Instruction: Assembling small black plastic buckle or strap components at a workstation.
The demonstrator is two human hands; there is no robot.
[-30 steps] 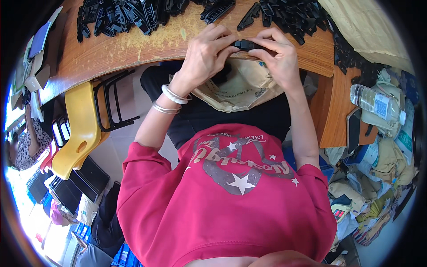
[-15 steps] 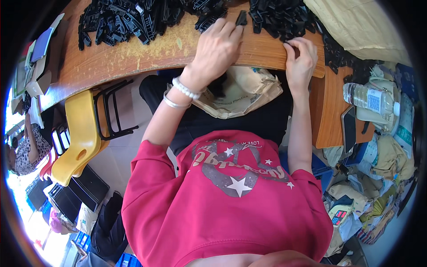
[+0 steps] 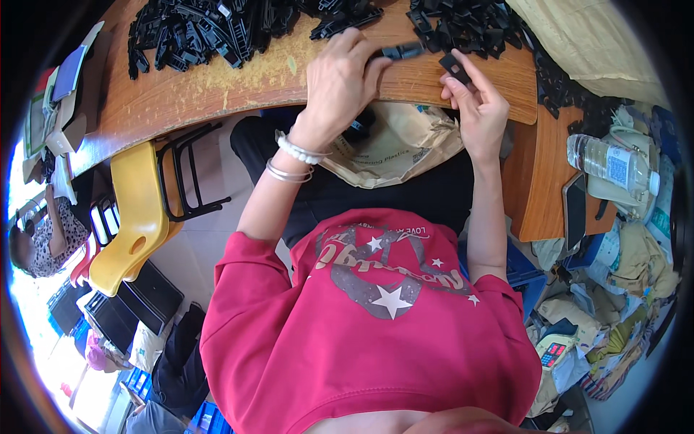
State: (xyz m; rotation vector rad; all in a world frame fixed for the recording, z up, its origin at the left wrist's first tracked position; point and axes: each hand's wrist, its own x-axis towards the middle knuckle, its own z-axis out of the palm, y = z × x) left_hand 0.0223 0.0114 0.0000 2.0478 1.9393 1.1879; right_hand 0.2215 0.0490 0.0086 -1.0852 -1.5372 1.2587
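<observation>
My left hand is closed on a narrow black plastic part, which points right over the wooden table. Pinched between the fingers of my right hand is a small flat black plastic piece, held just right of the narrow part's tip and apart from it. Long black parts lie in a heap at the far left. Another heap of small black pieces is beyond my right hand. Below my hands, an open brown paper bag rests on my lap with dark parts inside.
A side table at the right carries a water bottle and a phone. More black pieces spill beside a large tan bag. A yellow chair stands at the left; a person is farther off.
My right hand has lifted a small black piece from the heap's edge and turned it toward the left hand. My left hand has shifted slightly left and down, its part now lying nearly level.
</observation>
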